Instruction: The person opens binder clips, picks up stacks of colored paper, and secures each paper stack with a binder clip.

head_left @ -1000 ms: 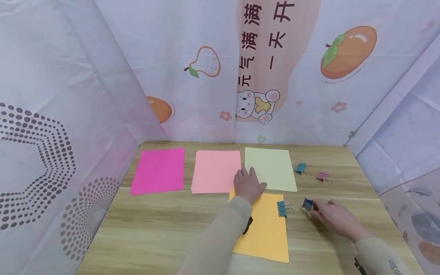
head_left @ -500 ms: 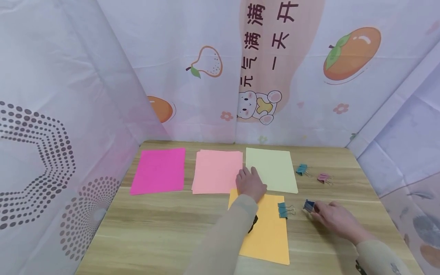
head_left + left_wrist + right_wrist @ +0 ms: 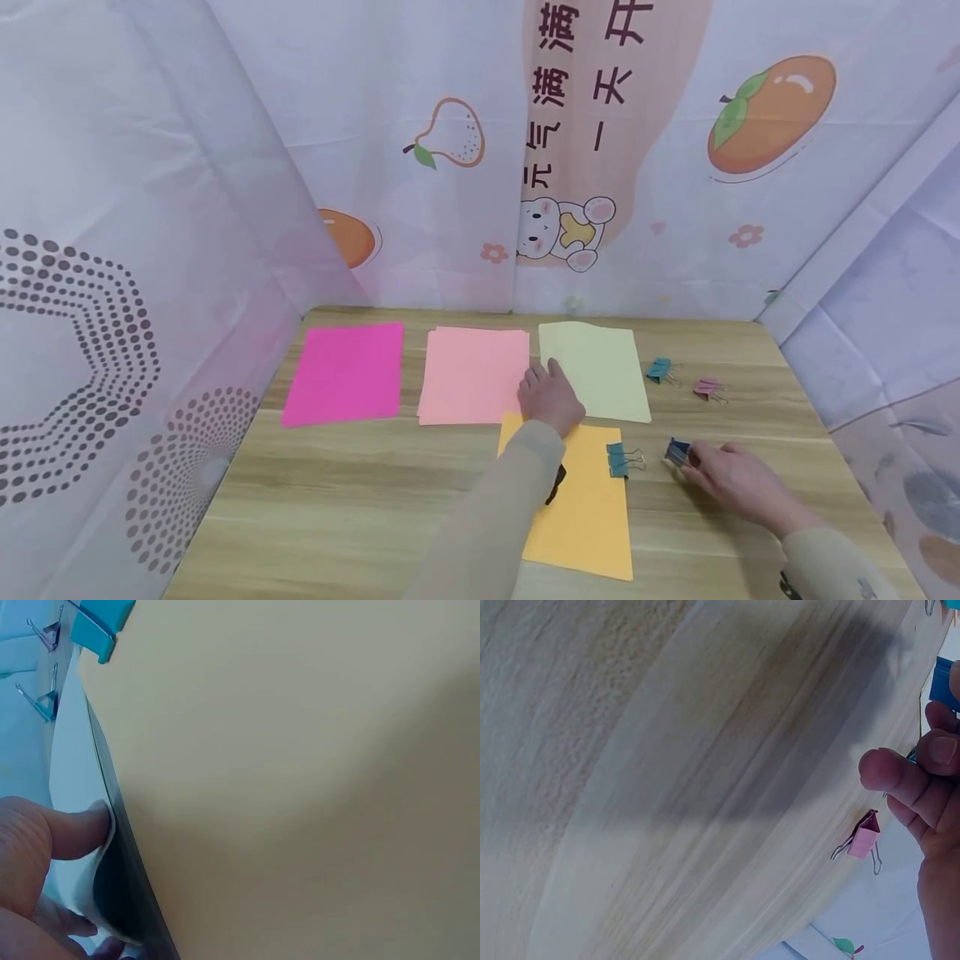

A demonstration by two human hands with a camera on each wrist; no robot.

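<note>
My left hand (image 3: 551, 398) pinches the near left corner of a pale green sheet of paper (image 3: 600, 371). In the left wrist view, the thumb (image 3: 82, 831) lies on the pale green sheet and the paper bows up between thumb and fingers. Just in front lies orange paper (image 3: 581, 508), partly covered by the left forearm, with a teal binder clip (image 3: 617, 460) on its right edge. To the right, my right hand (image 3: 738, 479) holds a dark blue binder clip (image 3: 677, 452) between thumb and fingers, over the wooden table (image 3: 337, 500).
Left of the green sheet lie salmon pink sheets (image 3: 472, 375) and a magenta sheet (image 3: 345, 373). A loose teal binder clip (image 3: 660, 370) and a pink binder clip (image 3: 707, 387) sit at the back right. Printed curtains (image 3: 420, 50) enclose the table's back and sides.
The pale green sheet's far left edge has buckled slightly, and my left hand has shifted a little to the right. My right hand stays nearly in place with the blue binder clip.
</note>
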